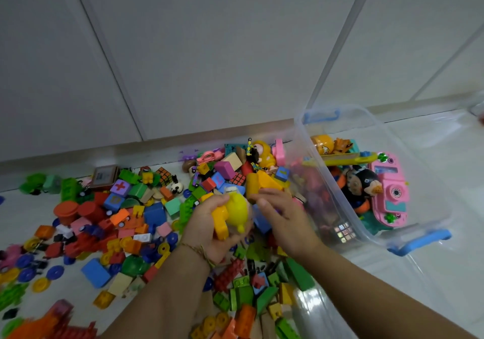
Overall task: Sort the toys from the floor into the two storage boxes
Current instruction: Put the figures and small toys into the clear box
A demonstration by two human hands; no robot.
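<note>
Out to the left of the left hand, the floor carries a dense scatter of building bricks, blue wheels and a small Rubik's cube. This is the bulk of the sorting, not yet done. A forearm sweeping low across it would likely knock pieces further away.

The left hand is curled round two things at once: a yellow rounded toy and, against the palm side of it, an orange-yellow block. That double load is the main risk. The smooth, bulging toy gives the fingers little to bite on, so loosening the grip to release one piece could let both go. They would fall back into the pile directly beneath the hand (or into the wrong box, if the two belong apart).

Just to the right, the right hand hovers over the heap with fingers spread and relaxed. I see nothing gripped in it, though motion blur softens the fingertips. If it dips in blind, it may pull up a tangle rather than one toy.

Right of that hand, the clear storage box lies with its near wall touching the pile, a pink toy camera already inside. A toss from here might strike that wall and bounce out. The second box is not plainly in view, so misplacing a toy is possible.
</note>
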